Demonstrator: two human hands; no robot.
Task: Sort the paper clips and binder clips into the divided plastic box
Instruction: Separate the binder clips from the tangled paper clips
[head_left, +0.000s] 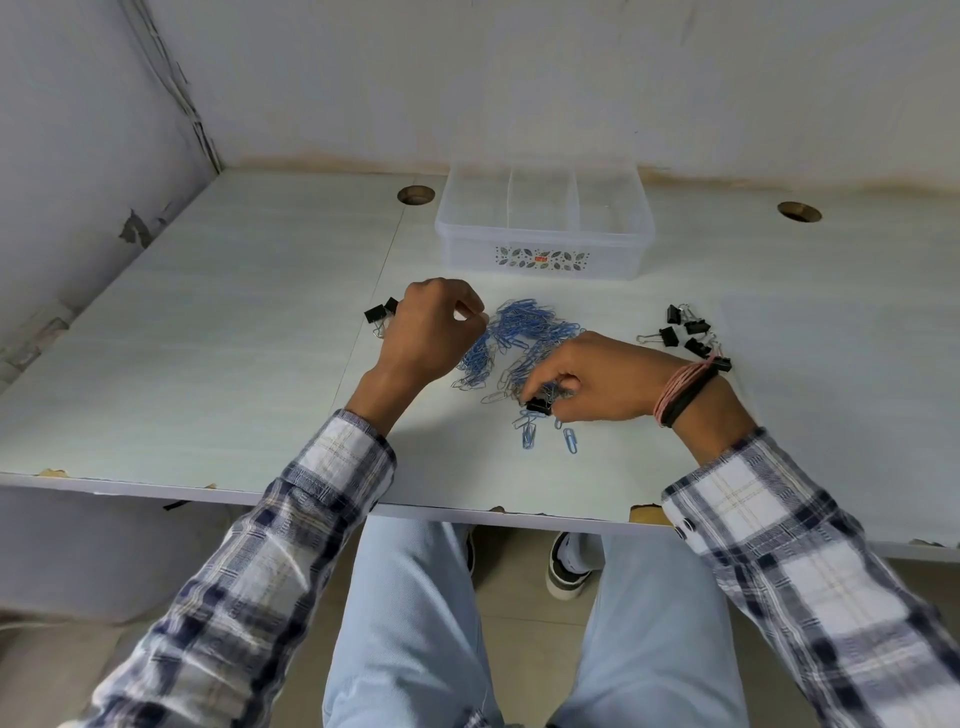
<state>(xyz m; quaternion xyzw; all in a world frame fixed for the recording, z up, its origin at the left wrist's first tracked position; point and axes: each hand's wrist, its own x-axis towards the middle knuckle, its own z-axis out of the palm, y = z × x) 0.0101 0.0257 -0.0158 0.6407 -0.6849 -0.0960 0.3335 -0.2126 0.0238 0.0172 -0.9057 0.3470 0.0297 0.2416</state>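
Pinching a black binder clip (538, 405) in right hand (597, 379), left hand (428, 332) curled, contents hidden.

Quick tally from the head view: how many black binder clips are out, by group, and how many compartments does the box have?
Left group: 2
Right group: 5, one part hidden by the wrist
Binder clip at right hand: 1
Total binder clips: 8
Box compartments: 3

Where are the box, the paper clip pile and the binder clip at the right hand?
box (543, 260): head view, front wall by the leaf label.
paper clip pile (524, 325): head view, blue middle.
binder clip (538, 405): head view, black body.
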